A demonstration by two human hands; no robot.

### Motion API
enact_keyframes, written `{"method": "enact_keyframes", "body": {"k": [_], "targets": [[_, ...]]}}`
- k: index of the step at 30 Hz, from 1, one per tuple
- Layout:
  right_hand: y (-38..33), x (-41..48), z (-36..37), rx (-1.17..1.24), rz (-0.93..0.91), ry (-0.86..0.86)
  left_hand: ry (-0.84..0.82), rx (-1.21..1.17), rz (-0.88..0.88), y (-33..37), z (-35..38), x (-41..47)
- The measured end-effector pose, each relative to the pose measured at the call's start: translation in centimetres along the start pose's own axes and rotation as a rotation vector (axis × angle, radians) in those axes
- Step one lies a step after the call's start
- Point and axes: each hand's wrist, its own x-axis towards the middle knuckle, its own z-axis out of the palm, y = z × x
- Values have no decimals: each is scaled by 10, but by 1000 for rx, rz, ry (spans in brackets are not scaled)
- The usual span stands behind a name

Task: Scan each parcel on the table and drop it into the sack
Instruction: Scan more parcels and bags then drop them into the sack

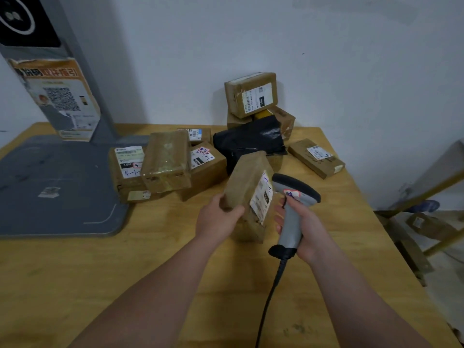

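the left hand (218, 217) fingers are clamping the brown cardboard parcel (244, 187) just beside the barcode scanner (292, 204), which the right hand (305, 231) fingers are gripping, and its label (261, 199) is angling steeply, risking a misread.

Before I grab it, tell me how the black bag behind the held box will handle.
The black bag looks creased and slumped, so it will probably sag and fold rather than stay stiff. Its glossy film may be slippery. It seems to lean on the stacked boxes, so pulling it could shift them.
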Motion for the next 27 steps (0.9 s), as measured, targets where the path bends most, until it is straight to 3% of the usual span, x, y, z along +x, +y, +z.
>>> {"method": "enact_keyframes", "body": {"k": [5,10,14,18,23,27], "targets": [[27,-4,1,-53,81,3,-81,-313,-240,-45,-44,-54],[57,-15,20,-137,192,-135,-263,-289,-368,-92,-72,-101],[71,-19,39,-260,213,-220,-161,-205,-311,-113,-84,-112],[72,-20,52,-340,186,-281,-43,27,-181,-120,-88,-107],[66,-21,54,-371,145,-313,-125,142,-52,-120,-80,-110],[54,-26,53,-483,62,-229,-157,135,-16,-119,-72,-108]]}}
